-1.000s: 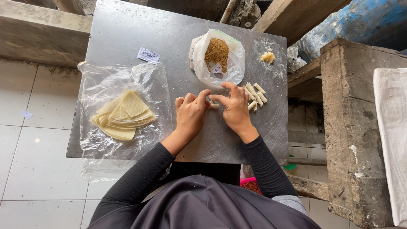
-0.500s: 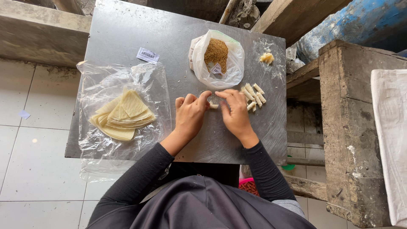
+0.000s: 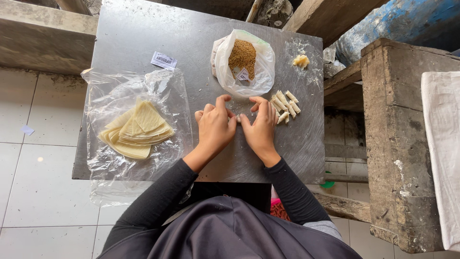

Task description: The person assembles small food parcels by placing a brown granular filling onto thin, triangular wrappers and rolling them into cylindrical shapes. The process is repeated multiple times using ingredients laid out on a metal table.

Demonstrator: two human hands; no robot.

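Two hands roll a small pastry on a metal table.
The left hand [image 3: 214, 125] and right hand [image 3: 260, 128] pinch a pale roll [image 3: 243, 116], fingers curled closed; six finished rolls [image 3: 285, 105] lie just right, stacked wrappers [image 3: 135, 130] left remain unused.

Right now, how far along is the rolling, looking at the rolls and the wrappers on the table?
Done: a small cluster of finished rolls lies beside the right hand. In hand: the left hand and right hand pinch one small pale piece between their fingertips, mostly hidden. Left: a stack of yellow wrappers on clear plastic, and an open bag of brown filling.
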